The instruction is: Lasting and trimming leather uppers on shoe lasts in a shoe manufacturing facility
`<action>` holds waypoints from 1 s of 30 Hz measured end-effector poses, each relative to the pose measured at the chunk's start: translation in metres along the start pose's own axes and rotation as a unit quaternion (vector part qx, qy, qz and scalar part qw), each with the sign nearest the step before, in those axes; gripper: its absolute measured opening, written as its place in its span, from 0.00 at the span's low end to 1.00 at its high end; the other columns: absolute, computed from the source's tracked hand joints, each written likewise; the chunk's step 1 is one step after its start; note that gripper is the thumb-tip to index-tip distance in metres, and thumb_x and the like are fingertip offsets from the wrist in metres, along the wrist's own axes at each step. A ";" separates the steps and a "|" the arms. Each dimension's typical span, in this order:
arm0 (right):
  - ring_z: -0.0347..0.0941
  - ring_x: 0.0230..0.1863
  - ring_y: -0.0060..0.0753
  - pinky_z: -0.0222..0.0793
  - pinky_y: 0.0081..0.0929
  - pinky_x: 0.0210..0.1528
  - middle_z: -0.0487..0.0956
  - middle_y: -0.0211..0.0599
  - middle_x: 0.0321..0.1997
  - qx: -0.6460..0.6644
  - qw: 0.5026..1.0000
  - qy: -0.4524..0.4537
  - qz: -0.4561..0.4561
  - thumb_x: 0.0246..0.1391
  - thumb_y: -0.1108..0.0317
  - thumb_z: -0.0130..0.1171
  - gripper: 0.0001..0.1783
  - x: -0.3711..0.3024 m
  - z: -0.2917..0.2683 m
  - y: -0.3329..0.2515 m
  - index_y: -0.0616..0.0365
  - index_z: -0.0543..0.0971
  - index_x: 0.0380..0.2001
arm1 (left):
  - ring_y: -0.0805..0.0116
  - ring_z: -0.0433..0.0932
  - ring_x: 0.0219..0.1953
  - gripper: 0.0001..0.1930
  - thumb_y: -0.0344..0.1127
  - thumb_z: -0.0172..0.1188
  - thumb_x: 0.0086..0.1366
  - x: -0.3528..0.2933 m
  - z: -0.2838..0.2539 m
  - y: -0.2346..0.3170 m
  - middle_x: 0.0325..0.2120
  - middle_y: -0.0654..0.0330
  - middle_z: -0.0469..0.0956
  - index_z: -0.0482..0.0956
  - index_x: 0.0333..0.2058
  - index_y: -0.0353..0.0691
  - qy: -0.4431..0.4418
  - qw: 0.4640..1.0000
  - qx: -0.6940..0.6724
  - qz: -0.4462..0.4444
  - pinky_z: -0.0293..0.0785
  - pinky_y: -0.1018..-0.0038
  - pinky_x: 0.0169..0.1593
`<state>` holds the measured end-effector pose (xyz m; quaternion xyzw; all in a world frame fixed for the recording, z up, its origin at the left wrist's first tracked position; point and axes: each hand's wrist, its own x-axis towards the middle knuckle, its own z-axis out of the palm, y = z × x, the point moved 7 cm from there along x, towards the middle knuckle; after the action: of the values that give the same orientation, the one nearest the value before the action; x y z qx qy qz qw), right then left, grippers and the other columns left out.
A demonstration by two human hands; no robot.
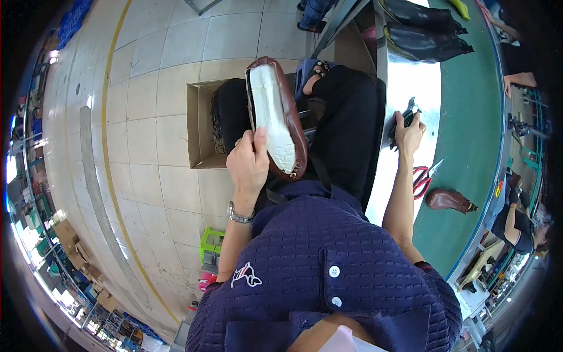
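Above my lap, my left hand (248, 162) grips a brown leather shoe upper (299, 138). Its white underside (270, 108) faces up, and my thumb presses on the edge of that side. My right hand (410, 134) is on the metal strip of the bench to the right, closed around dark-handled pliers (414, 107) whose metal jaws point away from me. Just nearer to me lie scissors with red handles (421, 180). Beyond them on the green surface rests another brown shoe (448, 200).
Black boots (425, 38) lie at the far end of the green-topped bench (469, 105). An open cardboard box (202, 154) with dark strands stands on the tiled floor by my left leg. A green crate (209, 243) is at lower left. Other people sit across the bench.
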<state>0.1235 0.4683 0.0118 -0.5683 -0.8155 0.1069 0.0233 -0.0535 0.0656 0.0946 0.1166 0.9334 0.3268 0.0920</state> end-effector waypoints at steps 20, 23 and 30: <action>0.73 0.37 0.21 0.68 0.17 0.44 0.78 0.34 0.34 0.608 0.723 -0.318 0.082 0.63 0.71 0.51 0.16 -0.061 -0.048 -0.027 0.62 0.69 0.53 | 0.51 0.79 0.42 0.28 0.46 0.65 0.56 0.169 0.065 0.143 0.40 0.48 0.80 0.74 0.52 0.37 -0.321 0.902 -0.054 0.285 0.73 0.63 0.48; 0.72 0.38 0.20 0.67 0.18 0.46 0.79 0.30 0.34 0.537 0.775 -0.328 0.057 0.64 0.69 0.49 0.19 -0.060 -0.077 -0.055 0.59 0.67 0.58 | 0.50 0.80 0.34 0.19 0.44 0.58 0.63 0.177 0.066 0.142 0.31 0.47 0.81 0.76 0.45 0.36 -0.213 0.919 0.002 0.331 0.75 0.60 0.40; 0.72 0.39 0.23 0.67 0.25 0.49 0.82 0.37 0.40 0.413 0.785 -0.444 -0.123 0.64 0.66 0.50 0.34 -0.049 -0.093 -0.120 0.60 0.50 0.69 | 0.44 0.78 0.27 0.14 0.42 0.47 0.71 0.173 0.076 0.147 0.21 0.45 0.77 0.69 0.33 0.36 -0.050 0.918 0.087 0.383 0.74 0.55 0.32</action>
<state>0.0449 0.3964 0.1308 -0.2885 -0.6768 0.6704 -0.0962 -0.1771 0.2707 0.1124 0.4891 0.8361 0.2483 -0.0047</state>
